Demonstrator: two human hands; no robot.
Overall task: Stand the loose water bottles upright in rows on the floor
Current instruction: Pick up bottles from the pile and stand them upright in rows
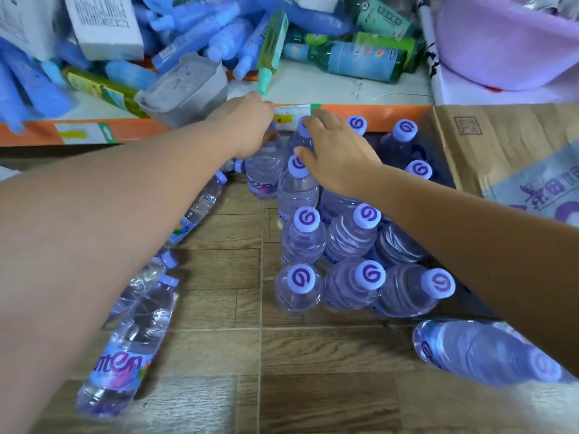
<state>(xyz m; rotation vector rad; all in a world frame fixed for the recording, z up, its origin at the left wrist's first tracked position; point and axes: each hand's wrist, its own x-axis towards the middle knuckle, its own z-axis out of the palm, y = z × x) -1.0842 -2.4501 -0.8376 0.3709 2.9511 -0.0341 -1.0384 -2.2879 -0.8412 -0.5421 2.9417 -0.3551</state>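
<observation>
Bottles lying loose [125,349] crowd our left side, several on their flanks on the wood-look floor [219,346], partly under our left forearm, one angled up toward the shelf edge. Further in, our left hand [247,126] is closed around the neck of an upright bottle [264,170] that stands just left of the block, its base at or near the floor; we cannot tell whether it bears its own weight yet. Beside it our right hand [336,155] rests with fingers spread loosely over the caps at the back of the standing rows [338,245], thumb against one cap, gripping nothing that we can see. The risk, as we judge it, lies here: the upright bottles touch one another, so a nudge from our right wrist or a crooked set-down by the left could tip one and send its neighbours over. Our left forearm could also roll the bottles beneath it away. Another bottle on its side [482,352] waits at the near right. As for containers, the orange-edged shelf [360,89] above holds a jumble of blue and green bottles and small boxes, and the cardboard carton [501,145] at right shows printed plastic wrap in its mouth; what else lies inside is hidden.
</observation>
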